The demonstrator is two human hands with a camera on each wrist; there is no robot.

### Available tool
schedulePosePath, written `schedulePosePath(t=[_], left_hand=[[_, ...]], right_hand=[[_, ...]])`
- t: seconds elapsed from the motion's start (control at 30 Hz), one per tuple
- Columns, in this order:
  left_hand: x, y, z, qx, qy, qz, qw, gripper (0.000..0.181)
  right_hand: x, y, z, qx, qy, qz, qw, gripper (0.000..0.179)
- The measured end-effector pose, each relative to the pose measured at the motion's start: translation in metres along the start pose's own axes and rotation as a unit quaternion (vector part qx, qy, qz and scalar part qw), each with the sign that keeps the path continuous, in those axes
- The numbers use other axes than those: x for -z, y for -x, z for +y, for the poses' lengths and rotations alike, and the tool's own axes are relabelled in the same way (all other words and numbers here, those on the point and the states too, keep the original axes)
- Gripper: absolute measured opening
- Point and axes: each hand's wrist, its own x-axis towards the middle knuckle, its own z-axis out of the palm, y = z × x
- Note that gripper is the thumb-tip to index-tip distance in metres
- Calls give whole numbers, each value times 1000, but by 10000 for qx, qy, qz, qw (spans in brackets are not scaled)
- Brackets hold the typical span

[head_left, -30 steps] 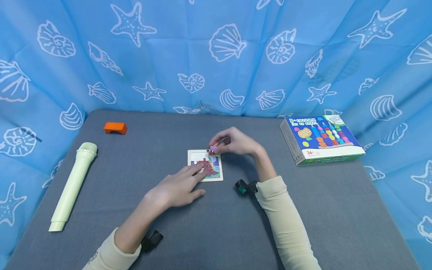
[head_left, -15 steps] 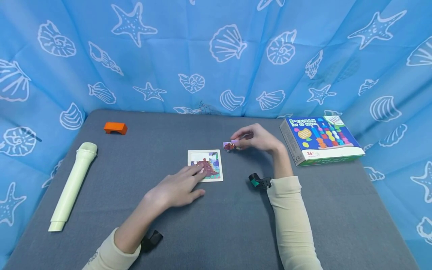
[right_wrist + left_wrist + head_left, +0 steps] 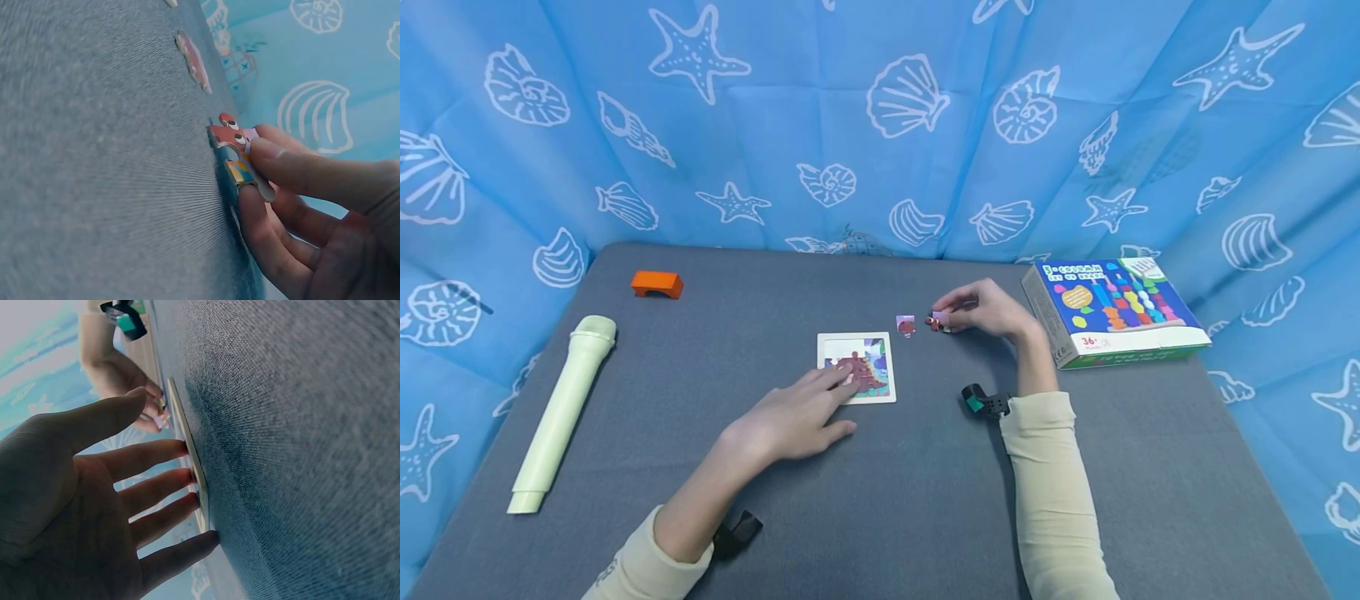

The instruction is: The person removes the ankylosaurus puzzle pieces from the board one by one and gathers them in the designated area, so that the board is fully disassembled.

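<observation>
A white-framed jigsaw puzzle [image 3: 880,392] with a dinosaur picture lies mid-table, its upper left part bare white. My left hand [image 3: 797,417] rests its straight fingertips on the puzzle's left side; in the left wrist view the fingers [image 3: 162,490] touch the thin board's edge. To the right of the board, my right hand [image 3: 988,310] pinches a puzzle piece [image 3: 234,140] between thumb and fingers, just at the tabletop. It shows a red shape with eyes. A second, purple and red puzzle piece [image 3: 906,325] lies flat between the board and that hand.
A colourful toy box [image 3: 1112,308] sits right of the right hand. An orange arch block [image 3: 657,284] stands at the back left, and a pale green toy microphone [image 3: 562,412] lies along the left. A blue shell-print curtain [image 3: 827,108] hangs behind the table.
My right hand has moved from above the puzzle's upper right to the right, with a piece in its pinch. The purple and red piece now lies free on the table. The left hand stays put.
</observation>
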Motion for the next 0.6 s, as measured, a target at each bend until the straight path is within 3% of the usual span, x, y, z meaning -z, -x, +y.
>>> schedulePosePath(t=[0.4,0.6], left_hand=[[0,0,-1,-78,-32,37,10000,65],[1,1,0,-64,-76,59,9999,66]], right_hand=[[1,0,2,-213,669,230,9973,26],[-1,0,0,-111,778,282,9965,26]])
